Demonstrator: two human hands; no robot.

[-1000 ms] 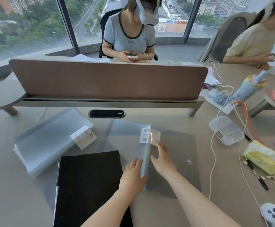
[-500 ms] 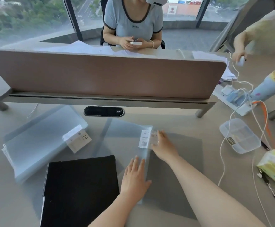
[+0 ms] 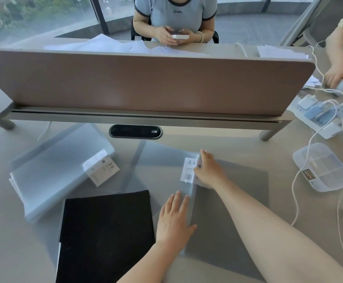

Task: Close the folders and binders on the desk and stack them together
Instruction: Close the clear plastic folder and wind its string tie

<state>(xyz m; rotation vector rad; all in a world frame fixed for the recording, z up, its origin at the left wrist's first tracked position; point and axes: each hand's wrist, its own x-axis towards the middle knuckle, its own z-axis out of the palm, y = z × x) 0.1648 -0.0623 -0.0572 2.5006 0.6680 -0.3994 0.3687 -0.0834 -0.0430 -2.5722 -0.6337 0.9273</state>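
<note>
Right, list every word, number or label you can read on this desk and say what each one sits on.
"A4": white sticker on the translucent grey plastic folder under both hands; the barcode and small print below it are too small to read.
"20": white label card on the clear plastic display book at left; its other print is blurred.
Dark label on the clear compartment box: unreadable.

Two bare forearms are seen, rising from the lower edge of the view. No sleeve is shown on either arm as far as the frame reaches. The left hand is seen from the back, with no ring, watch or bracelet on it. The right hand and its wrist are likewise unadorned. The nails are kept short, and no polish can be made out.
</note>
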